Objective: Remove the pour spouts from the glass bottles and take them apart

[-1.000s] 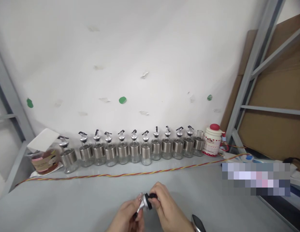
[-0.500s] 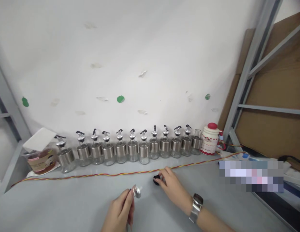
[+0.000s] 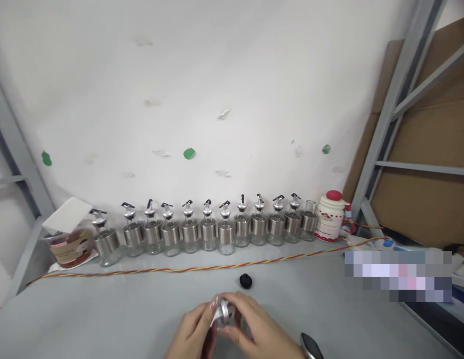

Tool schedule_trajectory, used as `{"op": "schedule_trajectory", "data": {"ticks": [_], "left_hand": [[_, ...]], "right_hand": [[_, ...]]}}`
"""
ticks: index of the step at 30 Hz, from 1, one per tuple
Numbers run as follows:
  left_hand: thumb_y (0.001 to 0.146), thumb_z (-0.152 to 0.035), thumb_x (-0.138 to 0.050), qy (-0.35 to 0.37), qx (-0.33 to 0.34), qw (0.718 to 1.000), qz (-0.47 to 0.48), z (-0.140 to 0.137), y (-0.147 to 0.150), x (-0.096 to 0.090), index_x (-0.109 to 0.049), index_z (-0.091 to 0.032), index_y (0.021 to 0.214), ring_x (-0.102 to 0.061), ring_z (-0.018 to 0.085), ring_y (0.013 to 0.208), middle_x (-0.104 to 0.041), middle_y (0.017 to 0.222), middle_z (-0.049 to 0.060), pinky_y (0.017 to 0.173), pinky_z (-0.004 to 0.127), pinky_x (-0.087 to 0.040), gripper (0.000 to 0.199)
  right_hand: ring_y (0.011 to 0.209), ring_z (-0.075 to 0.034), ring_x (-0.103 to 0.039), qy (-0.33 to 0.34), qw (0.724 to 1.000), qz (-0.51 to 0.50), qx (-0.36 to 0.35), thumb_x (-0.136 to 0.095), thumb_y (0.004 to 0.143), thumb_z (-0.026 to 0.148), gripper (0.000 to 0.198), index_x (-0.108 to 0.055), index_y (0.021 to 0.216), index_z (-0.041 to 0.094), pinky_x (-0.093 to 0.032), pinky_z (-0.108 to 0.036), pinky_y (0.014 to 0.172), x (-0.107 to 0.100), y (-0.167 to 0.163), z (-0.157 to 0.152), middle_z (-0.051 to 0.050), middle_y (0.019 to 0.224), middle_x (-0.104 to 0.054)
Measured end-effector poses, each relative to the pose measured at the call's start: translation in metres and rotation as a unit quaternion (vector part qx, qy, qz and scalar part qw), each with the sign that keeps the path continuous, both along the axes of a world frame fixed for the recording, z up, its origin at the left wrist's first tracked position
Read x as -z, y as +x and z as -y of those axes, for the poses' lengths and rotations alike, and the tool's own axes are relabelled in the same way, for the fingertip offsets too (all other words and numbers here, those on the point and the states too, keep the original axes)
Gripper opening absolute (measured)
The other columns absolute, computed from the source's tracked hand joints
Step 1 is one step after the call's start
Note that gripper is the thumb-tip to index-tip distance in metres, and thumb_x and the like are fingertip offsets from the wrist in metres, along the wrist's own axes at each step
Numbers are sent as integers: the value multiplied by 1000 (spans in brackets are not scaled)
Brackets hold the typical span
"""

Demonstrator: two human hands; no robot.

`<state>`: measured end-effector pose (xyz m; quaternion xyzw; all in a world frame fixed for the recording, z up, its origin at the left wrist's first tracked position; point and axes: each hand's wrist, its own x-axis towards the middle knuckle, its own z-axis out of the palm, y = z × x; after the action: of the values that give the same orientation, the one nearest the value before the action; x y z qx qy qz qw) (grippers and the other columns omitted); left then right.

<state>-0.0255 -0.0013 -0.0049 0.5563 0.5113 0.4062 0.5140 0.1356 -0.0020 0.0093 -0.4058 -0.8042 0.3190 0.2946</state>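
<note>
My left hand (image 3: 196,326) pinches a silver bottle pourer (image 3: 225,312) low over the front of the table. My right hand (image 3: 256,326), with a watch (image 3: 310,345) on its wrist, closes its thumb and fingers around the pourer's round metal collar. Part of the pourer is hidden by the fingers. Just beyond the hands a small black stopper (image 3: 245,281) lies on the grey table (image 3: 115,314), touched by neither hand.
Along the wall stand several glass bottles (image 3: 189,230) with steel sleeves and pourers; the rightmost bottle (image 3: 308,223) has an open neck. A red-lidded jar (image 3: 329,219) and a honey-coloured jar (image 3: 73,249) flank them. A twisted red-yellow cord (image 3: 217,267) crosses the table.
My right hand has left the black stopper on the table and come back to the pourer. My left hand has drawn slightly nearer, still holding the pourer. The view has shifted a little.
</note>
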Motion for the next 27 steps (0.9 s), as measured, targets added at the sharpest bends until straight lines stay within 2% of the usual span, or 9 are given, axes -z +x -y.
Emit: {"op": "schedule_trajectory", "data": {"ticks": [4, 6, 9, 12, 15, 18, 21, 24, 27], "left_hand": [[78, -59, -32, 79, 105, 989, -73, -1, -4, 6, -53, -17, 65, -38, 9, 42, -41, 46, -4, 44, 20, -32, 48], [81, -54, -30, 108, 125, 981, -102, -2, -6, 10, -47, -18, 63, -37, 9, 43, -40, 46, -5, 44, 20, -31, 44], [83, -53, -27, 109, 93, 983, -114, -3, -8, 11, -39, -21, 62, -37, 9, 40, -37, 44, -6, 41, 19, -28, 40], [82, -51, -32, 147, 72, 977, -135, -3, -10, 8, -38, -21, 63, -41, 10, 42, -42, 45, -5, 44, 19, -31, 36], [82, -47, -36, 180, 67, 968, -164, -3, -12, 4, -39, -21, 63, -44, 11, 46, -47, 49, -4, 48, 20, -32, 32], [83, -43, -34, 187, 72, 959, -198, -3, -12, 3, -40, -21, 63, -46, 12, 51, -49, 53, -3, 50, 20, -33, 30], [85, -41, -33, 198, 69, 952, -222, -3, -13, 6, -39, -22, 61, -46, 12, 51, -48, 52, -3, 52, 20, -34, 31], [84, -42, -34, 217, 37, 950, -222, -4, -15, 10, -39, -22, 58, -45, 12, 49, -47, 50, -3, 52, 20, -32, 33], [83, -42, -36, 228, 3, 951, -209, -5, -15, 12, -39, -23, 56, -44, 12, 48, -45, 47, -4, 51, 21, -31, 34]], "right_hand": [[99, -20, -49, -4, 1000, -7, -1, -50, 80, 29, 36, -48, 116, 22, -37, -30, 88, -1, 0, 1, -6, 109, -56], [94, -19, -51, -8, 1000, -15, 0, -51, 79, 26, 29, -53, 108, 22, -39, -29, 85, -2, 0, 1, -5, 102, -59], [88, -17, -54, -37, 995, -82, 42, -53, 77, 23, 26, -54, 103, 21, -41, -27, 81, 1, 0, -1, -4, 95, -60], [77, -16, -55, -86, 977, -176, 84, -51, 79, 27, 23, -52, 100, 20, -45, -26, 70, 10, -2, -5, -2, 82, -59], [71, -15, -54, -128, 963, -223, 77, -52, 78, 28, 21, -50, 97, 19, -46, -24, 61, 20, -3, -9, -1, 77, -57], [74, -14, -54, -107, 973, -193, 73, -55, 74, 22, 23, -51, 97, 19, -45, -24, 67, 22, -4, -7, 0, 78, -57], [79, -15, -54, -75, 984, -145, 68, -55, 73, 18, 30, -51, 103, 20, -44, -26, 75, 16, -3, -3, -2, 86, -59], [85, -16, -55, -33, 993, -99, 48, -53, 76, 19, 36, -50, 111, 22, -42, -27, 81, 8, -3, -1, -5, 98, -59], [85, -16, -56, -5, 997, -63, 32, -50, 78, 22, 31, -54, 109, 23, -43, -26, 79, 5, -3, 1, -5, 99, -60]]}}
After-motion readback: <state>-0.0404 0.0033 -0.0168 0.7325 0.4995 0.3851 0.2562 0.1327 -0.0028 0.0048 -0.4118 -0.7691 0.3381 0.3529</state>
